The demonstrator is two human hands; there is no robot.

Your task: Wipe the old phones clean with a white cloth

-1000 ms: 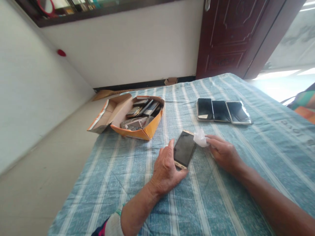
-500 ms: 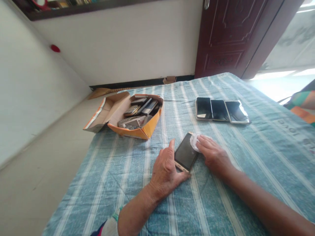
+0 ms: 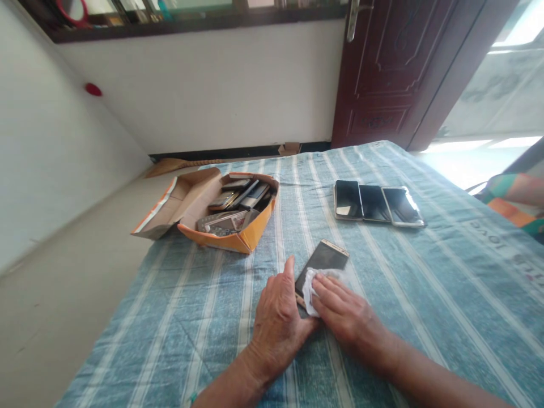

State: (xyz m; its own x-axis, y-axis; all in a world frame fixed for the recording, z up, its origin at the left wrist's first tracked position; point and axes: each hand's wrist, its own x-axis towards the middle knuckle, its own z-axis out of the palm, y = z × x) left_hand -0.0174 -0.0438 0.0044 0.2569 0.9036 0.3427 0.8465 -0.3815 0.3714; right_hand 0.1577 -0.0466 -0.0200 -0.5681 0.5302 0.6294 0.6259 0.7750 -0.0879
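Observation:
A smartphone [image 3: 326, 259] with a dark screen and gold edges lies face up and slanted on the striped cloth. My left hand [image 3: 281, 309] grips its near left end, index finger and thumb spread around the corner. Over the lower part of the screen, my right hand [image 3: 340, 306] presses a crumpled white tissue [image 3: 311, 289] under its fingers. The tissue and fingers cover the phone's near right side.
Left of centre stands an open orange cardboard box [image 3: 258, 228] holding several phones. Three more phones [image 3: 376, 204] lie side by side at the back right. Blue-green striped cloth [image 3: 204, 334] covers the surface. Another person's limb [image 3: 516, 195] shows at the right edge.
My right hand has slid the tissue from the phone's far right corner down to its near end. My left hand keeps its grip. The whole view has shifted slightly.

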